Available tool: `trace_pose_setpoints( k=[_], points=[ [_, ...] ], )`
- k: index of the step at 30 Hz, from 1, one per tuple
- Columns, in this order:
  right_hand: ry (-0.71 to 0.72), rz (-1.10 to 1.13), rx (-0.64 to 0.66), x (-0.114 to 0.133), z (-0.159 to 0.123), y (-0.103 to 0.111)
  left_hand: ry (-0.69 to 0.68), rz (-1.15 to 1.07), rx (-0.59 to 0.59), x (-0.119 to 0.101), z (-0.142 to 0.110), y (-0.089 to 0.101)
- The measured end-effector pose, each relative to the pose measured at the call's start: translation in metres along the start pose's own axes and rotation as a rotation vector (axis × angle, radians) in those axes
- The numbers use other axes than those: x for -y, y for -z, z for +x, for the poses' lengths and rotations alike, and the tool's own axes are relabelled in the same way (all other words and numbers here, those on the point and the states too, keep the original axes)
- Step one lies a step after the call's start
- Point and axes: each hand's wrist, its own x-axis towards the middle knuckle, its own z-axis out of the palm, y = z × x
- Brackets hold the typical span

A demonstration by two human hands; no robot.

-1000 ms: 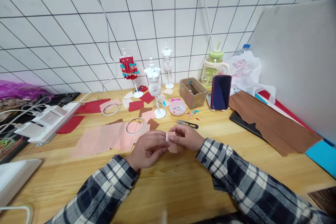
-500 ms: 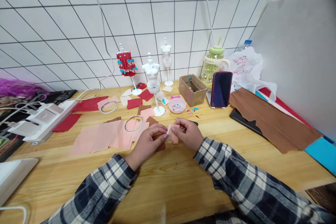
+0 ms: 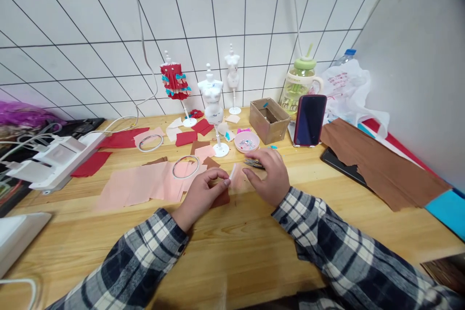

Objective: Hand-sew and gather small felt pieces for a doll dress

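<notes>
My left hand (image 3: 203, 193) pinches a small piece of pink fabric (image 3: 238, 177) by a narrow white strip (image 3: 233, 172) along its edge. The fabric looks blurred and hangs over the table. Just to its right, my right hand (image 3: 269, 174) is off the fabric, thumb and fingers apart. Its fingertips are over a small pair of thread snips (image 3: 254, 163) lying on the table; whether they touch is unclear. Brown fabric (image 3: 221, 199) lies beneath my left fingers. A white mini dress form (image 3: 211, 101) stands bare beyond my hands.
A pink bowl of beads (image 3: 247, 142) and a cardboard box (image 3: 269, 120) sit behind my right hand. Nearby are a phone (image 3: 310, 120), a metal ring (image 3: 186, 167), pink cloth (image 3: 134, 186), brown cloth (image 3: 385, 162), a red-dressed form (image 3: 175, 81) and a power strip (image 3: 58, 162).
My right hand has let go of the pink fabric, opened and moved slightly right and up toward the snips. The left hand keeps its pinch. The camera view has shifted slightly.
</notes>
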Motion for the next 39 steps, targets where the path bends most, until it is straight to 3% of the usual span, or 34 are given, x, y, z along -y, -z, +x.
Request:
trace_pose_setpoints(
  k=[3, 9, 25, 33, 39],
  points=[
    [0.162, -0.111, 0.147, 0.0051, -0.0007, 0.0044, 0.014, -0.010, 0.012, -0.0011, -0.0014, -0.0010],
    [0.206, -0.199, 0.256, 0.0054, -0.0049, -0.0019, -0.012, 0.012, 0.028, -0.0025, -0.0024, -0.0029],
    [0.172, -0.211, 0.253, 0.0068, -0.0048, -0.0040, -0.165, 0.149, 0.005, -0.0066, -0.0033, -0.0050],
    [0.169, -0.207, 0.274, 0.0048, -0.0045, -0.0036, -0.159, 0.172, 0.001, -0.0069, -0.0025, -0.0044],
    [0.152, -0.228, 0.299, 0.0068, -0.0043, -0.0031, -0.266, 0.304, -0.032, -0.0068, -0.0023, -0.0058]
  ],
)
